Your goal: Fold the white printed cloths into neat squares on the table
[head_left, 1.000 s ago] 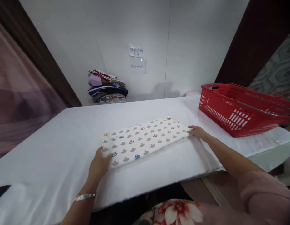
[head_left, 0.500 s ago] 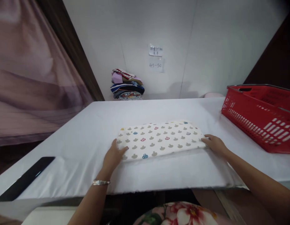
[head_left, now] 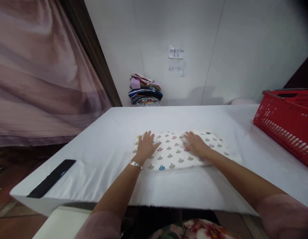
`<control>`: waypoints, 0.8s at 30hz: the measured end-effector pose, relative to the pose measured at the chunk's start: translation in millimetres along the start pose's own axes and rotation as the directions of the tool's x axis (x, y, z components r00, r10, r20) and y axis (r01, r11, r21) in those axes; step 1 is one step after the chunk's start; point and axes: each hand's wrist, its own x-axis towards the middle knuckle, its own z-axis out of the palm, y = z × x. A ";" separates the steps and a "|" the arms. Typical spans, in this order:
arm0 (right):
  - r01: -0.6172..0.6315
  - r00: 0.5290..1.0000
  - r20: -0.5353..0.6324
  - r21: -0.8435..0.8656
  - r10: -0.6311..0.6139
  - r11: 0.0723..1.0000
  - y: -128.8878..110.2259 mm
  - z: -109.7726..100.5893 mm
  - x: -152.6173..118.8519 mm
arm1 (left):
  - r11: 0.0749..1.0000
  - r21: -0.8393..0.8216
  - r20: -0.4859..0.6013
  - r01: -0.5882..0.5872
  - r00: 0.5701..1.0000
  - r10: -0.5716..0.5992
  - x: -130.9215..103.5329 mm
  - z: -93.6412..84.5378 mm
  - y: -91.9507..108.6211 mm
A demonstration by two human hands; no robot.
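Note:
A folded white cloth [head_left: 172,151] printed with grey, red and blue mushrooms lies flat on the white-covered table [head_left: 106,142]. Its long side runs from left to right in front of me. My left hand [head_left: 146,146] rests palm down on the cloth's left part, fingers stretched out and a silver bracelet at the wrist. On the right half, my right hand [head_left: 196,144] also lies flat with its fingers extended. Neither hand grips the fabric.
A red plastic basket [head_left: 288,122] stands on the table's right side. A black flat object [head_left: 53,177] lies near the left front corner. Folded clothes [head_left: 145,91] are stacked beyond the back edge, by the wall with paper signs [head_left: 175,69]. A pink curtain [head_left: 39,76] hangs at left.
Both hands have moved from the cloth's left and right ends inward onto its top, and now lie flat. The view has shifted left, so things appear further right.

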 end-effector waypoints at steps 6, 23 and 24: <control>-0.177 0.984 -0.002 -0.044 0.177 0.983 43.1 12.3 25.4 | 0.991 -0.031 0.094 0.129 0.988 -0.126 7.8 35.5 -20.5; -0.373 0.928 -0.058 -0.122 0.368 0.920 106.2 -1.4 21.0 | 0.988 -0.033 0.106 0.148 0.984 -0.144 18.2 21.0 -15.6; -0.349 0.936 -0.076 -0.105 0.342 0.931 101.0 -2.3 25.2 | 0.989 -0.024 0.088 0.143 0.986 -0.141 23.2 17.8 -13.3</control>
